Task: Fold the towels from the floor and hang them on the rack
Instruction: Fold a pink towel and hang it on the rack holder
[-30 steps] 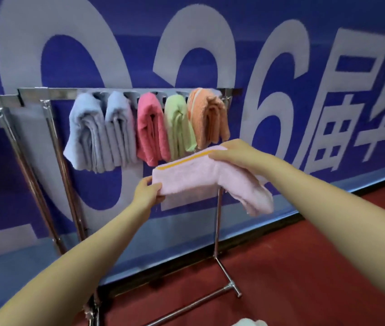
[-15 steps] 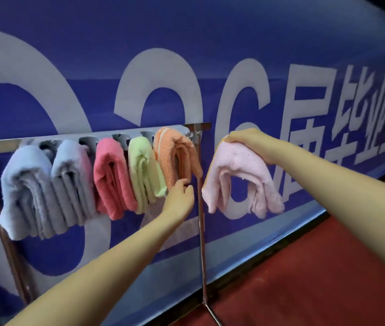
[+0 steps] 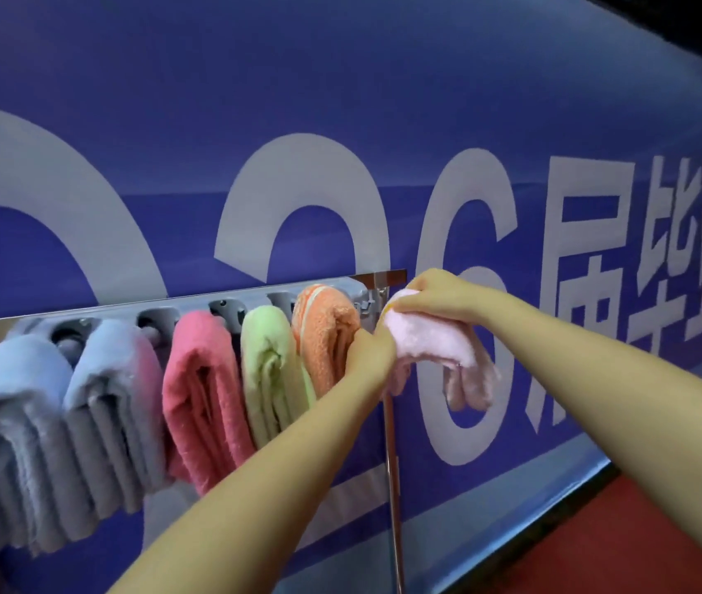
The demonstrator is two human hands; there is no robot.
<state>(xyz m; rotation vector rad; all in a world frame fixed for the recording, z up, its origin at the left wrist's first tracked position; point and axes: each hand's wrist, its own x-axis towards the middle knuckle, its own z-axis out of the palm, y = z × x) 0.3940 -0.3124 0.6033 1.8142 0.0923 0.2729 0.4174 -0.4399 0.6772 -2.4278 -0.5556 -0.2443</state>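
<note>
The pale pink towel (image 3: 435, 349) is held at the right end of the rack (image 3: 254, 295), just past the last towel already hung there. The right hand (image 3: 439, 295) grips it from above, fingers curled over its folded top so that the two halves droop down on either side of the grip. The left hand (image 3: 372, 351) is at the towel's left flank, between it and the orange towel (image 3: 323, 332); it touches or pinches the pink cloth, but whether the fingers are closed on it cannot be told, as they are hidden behind the hand. What the next move seems to turn on is this: the free hook (image 3: 367, 303) sits at the rack's right end, just left of and slightly behind the right hand, between the orange towel and the pink one. The towel's fold runs roughly front to back, like the folds of its hung neighbours, so it looks to need only a short shift to the left and towards the wall, then a lowering onto the hook. The right hand carries the weight and is nearer; the left seems placed to steady the hanging side and keep the orange towel clear. Further left along the bar hang the green towel (image 3: 274, 370), the red-pink towel (image 3: 203, 392) and two grey-blue towels (image 3: 40, 422).
</note>
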